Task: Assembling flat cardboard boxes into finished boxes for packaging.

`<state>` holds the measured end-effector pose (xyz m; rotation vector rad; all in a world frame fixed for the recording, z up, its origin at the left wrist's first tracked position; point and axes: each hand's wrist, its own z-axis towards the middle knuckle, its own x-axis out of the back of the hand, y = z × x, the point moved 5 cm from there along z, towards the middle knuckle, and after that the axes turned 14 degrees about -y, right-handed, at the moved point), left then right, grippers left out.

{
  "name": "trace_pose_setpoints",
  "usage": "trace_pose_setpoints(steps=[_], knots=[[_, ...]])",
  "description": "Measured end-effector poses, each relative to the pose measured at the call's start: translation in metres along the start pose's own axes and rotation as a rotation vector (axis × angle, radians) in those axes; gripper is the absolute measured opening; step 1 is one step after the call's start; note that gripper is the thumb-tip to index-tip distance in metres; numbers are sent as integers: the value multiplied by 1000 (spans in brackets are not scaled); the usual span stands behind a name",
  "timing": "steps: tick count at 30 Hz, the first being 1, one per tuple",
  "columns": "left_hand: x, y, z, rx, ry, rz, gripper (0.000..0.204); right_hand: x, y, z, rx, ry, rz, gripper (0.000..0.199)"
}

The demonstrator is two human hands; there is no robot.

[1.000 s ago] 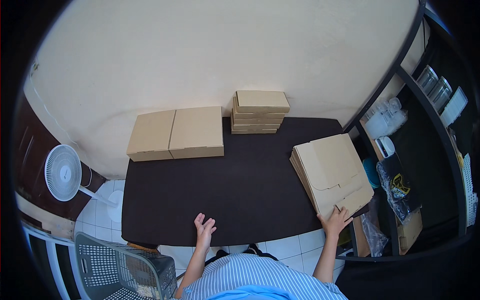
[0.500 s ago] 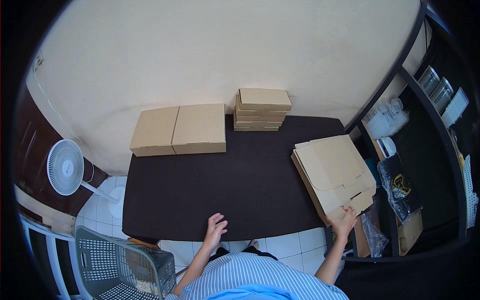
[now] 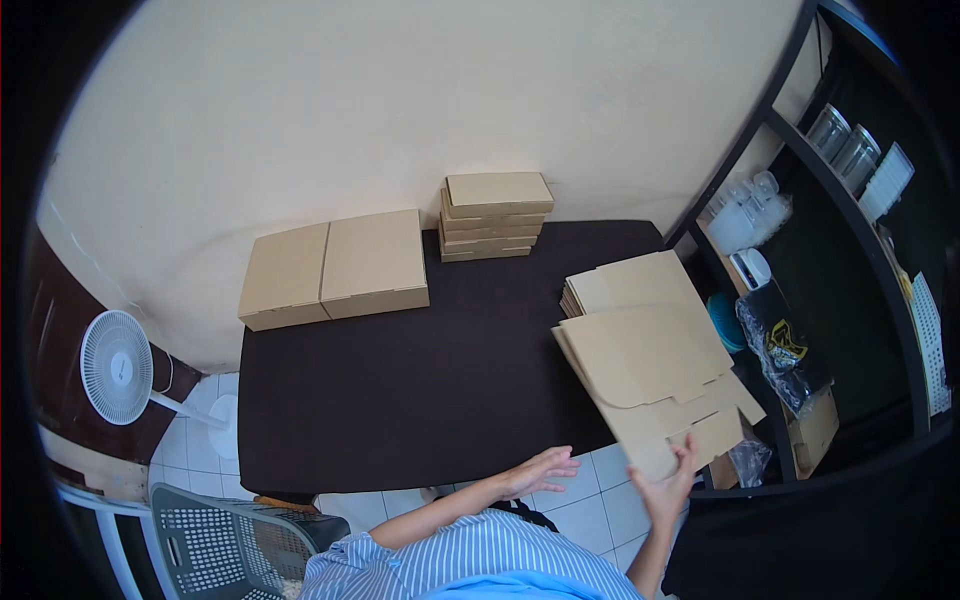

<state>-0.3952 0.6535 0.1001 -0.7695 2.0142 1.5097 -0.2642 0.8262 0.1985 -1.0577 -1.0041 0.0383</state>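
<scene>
A flat, unfolded cardboard box blank [image 3: 640, 360] is slid partly off a stack of flat cardboard blanks [image 3: 640, 283] at the table's right side. My right hand [image 3: 665, 480] grips the blank's near edge, thumb on one side and fingers on the other; its near end juts past the table edge. My left hand [image 3: 540, 474] is held over the table's front edge, fingers stretched out and apart, holding nothing. It is a short way left of the blank. The dark brown table [image 3: 420, 390] lies beneath.
Two folded cardboard boxes [image 3: 375, 260] sit side by side at the back left of the table. A pile of smaller boxes [image 3: 498, 195] stands at the back middle. A dark shelf [image 3: 850, 200] borders the right. At the left are a white fan [image 3: 117, 368] and a grey basket [image 3: 215, 540].
My right hand has pulled the top blank toward me, off the stack. My left hand has swung right, toward the blank. The view has shifted slightly right.
</scene>
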Motion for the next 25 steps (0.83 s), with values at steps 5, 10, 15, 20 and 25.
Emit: trace_pose_setpoints(steps=[5, 10, 15, 20, 25], knots=[[21, 24, -16, -216, 366, -51, 44, -83, -51, -67, 123, -62, 116, 96], [68, 27, -83, -570, 623, 424, 53, -141, -67, -86, 186, -658, 135, 73], [84, 39, -184, -527, 868, 625, 49, -158, -85, -69, 105, -901, 255, 53], [107, 35, -307, -579, 1226, 550, 58, -147, -117, -22, 314, -684, 277, 30], [142, -26, -404, -748, 1616, 580, 43, -149, -101, 39, 206, -486, 427, 26]])
